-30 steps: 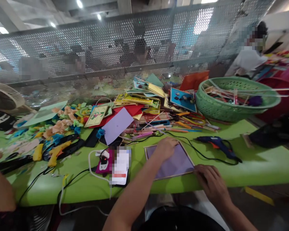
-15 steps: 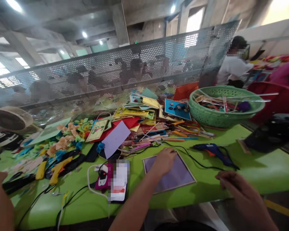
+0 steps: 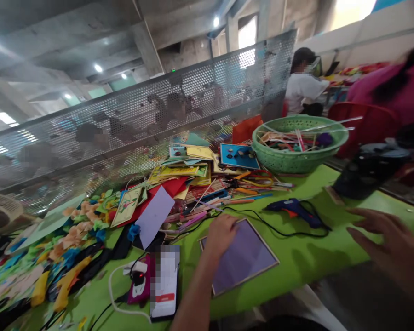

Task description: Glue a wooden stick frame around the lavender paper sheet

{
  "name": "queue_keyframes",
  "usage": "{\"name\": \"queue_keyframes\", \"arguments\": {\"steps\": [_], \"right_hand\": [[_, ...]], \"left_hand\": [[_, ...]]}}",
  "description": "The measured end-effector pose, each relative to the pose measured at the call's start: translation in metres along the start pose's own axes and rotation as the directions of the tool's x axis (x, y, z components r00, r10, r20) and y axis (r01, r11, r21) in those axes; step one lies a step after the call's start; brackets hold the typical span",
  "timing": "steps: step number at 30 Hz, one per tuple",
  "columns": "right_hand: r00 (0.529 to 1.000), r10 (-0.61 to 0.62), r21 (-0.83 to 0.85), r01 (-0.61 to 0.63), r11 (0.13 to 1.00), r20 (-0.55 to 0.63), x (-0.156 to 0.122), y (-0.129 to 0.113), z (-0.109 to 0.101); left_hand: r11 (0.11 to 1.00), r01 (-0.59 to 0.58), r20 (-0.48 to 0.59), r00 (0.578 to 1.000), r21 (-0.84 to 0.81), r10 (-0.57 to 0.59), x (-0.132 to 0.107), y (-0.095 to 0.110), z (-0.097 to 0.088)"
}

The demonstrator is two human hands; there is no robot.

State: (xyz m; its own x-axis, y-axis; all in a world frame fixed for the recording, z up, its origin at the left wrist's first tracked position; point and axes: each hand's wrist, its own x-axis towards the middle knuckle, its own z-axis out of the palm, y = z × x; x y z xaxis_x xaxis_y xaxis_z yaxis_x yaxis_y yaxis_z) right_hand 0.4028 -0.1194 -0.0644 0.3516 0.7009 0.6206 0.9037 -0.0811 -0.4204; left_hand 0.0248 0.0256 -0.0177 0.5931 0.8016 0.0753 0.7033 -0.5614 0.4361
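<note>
A purple card panel with a thin wooden stick frame (image 3: pixel 248 259) lies on the green table in front of me. My left hand (image 3: pixel 222 233) is on its upper left part, fingers curled down at the far edge; the fingertips are partly hidden. To the right, over the table's front edge, my right hand (image 3: pixel 386 243) hovers with fingers apart and nothing in it. Between that hand and the green basket lies a blue glue gun (image 3: pixel 298 212) with its black cord. A phone (image 3: pixel 165 285) sits left of my left forearm, beside a purple power strip (image 3: pixel 140 280).
Behind the panel, craft cards (image 3: pixel 182 170), sticks and pens are piled. A green basket (image 3: pixel 296 158) of sticks stands at the back right, near a dark container (image 3: pixel 369 172). Yellow-handled tools (image 3: pixel 71 282) and paper flowers (image 3: pixel 81 220) cover the left. A person (image 3: pixel 303 85) sits beyond.
The view has swung to the right. My right hand has moved right and its fingers have spread. My left hand has shifted slightly left along the panel's far edge.
</note>
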Motion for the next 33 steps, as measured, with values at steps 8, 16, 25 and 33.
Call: {"name": "queue_keyframes", "arguments": {"steps": [8,16,25,33], "right_hand": [[0.945,-0.211,0.135,0.182,0.974,0.251,0.01,-0.017,0.034],[0.924,-0.106,0.018,0.107,0.994,0.367,0.028,-0.024,0.053],[0.979,-0.017,-0.029,0.024,0.999,0.203,0.053,-0.04,0.065],[0.997,-0.009,-0.09,0.015,0.996,0.073,0.043,-0.05,0.059]], "left_hand": [[0.987,0.129,0.022,0.991,0.09,-0.132,-0.002,-0.012,-0.022],[0.981,0.155,0.063,0.985,0.117,-0.163,-0.002,-0.012,-0.02],[0.983,0.142,0.053,0.987,0.112,-0.149,-0.001,-0.002,-0.013],[0.992,0.068,0.096,0.992,0.103,-0.078,0.0,0.004,-0.003]]}}
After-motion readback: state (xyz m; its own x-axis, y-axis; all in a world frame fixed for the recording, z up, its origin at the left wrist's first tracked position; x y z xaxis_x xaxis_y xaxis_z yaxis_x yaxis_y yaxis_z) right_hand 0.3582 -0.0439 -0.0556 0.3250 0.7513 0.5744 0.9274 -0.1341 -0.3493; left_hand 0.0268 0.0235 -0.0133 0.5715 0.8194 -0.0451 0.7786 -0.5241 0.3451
